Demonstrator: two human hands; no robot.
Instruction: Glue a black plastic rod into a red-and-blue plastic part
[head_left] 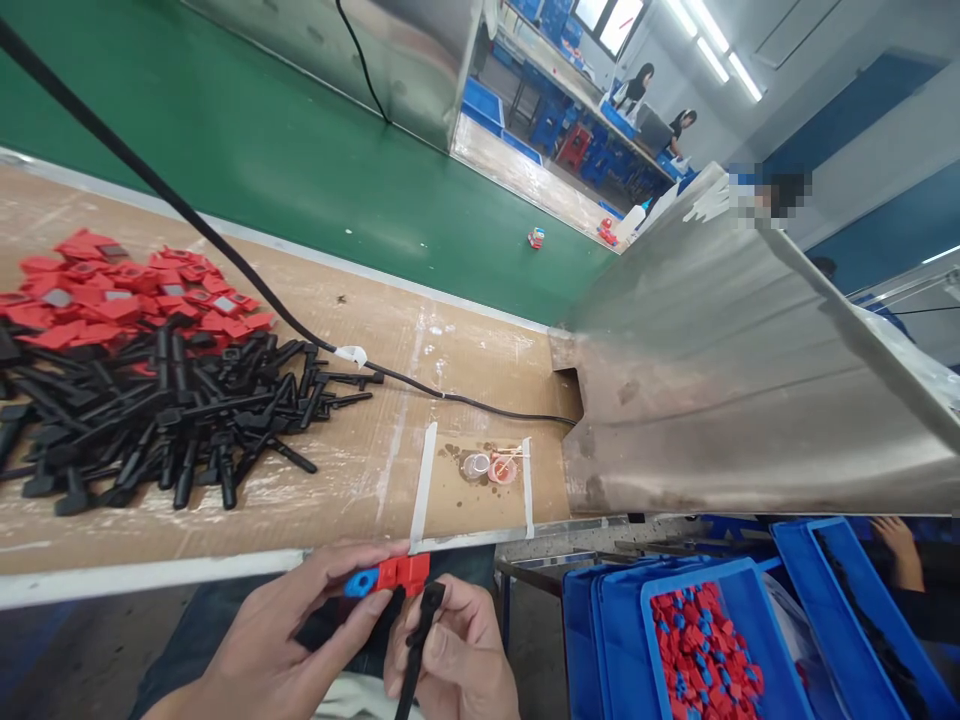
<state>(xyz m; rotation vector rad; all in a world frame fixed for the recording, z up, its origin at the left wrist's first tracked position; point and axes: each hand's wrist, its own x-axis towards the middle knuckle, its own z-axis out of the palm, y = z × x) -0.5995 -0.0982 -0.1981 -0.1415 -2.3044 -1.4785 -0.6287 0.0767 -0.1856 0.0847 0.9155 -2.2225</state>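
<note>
Red-blue tag [390, 577]: long axis left-right, blue end left, pinched by left hand [289, 645].
Black strap [417, 650]: near-upright, gripped by right hand [457, 660].

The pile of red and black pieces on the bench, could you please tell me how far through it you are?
Done: a blue bin at lower right holds red-and-blue pieces. In hand: the left hand holds a red-and-blue piece, and the right hand holds a black strap just beneath it. Left: large piles of red tags and black straps on the bench.

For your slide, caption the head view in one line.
Left hand holds a red-and-blue piece; right hand holds a black strap below the bench.
</note>
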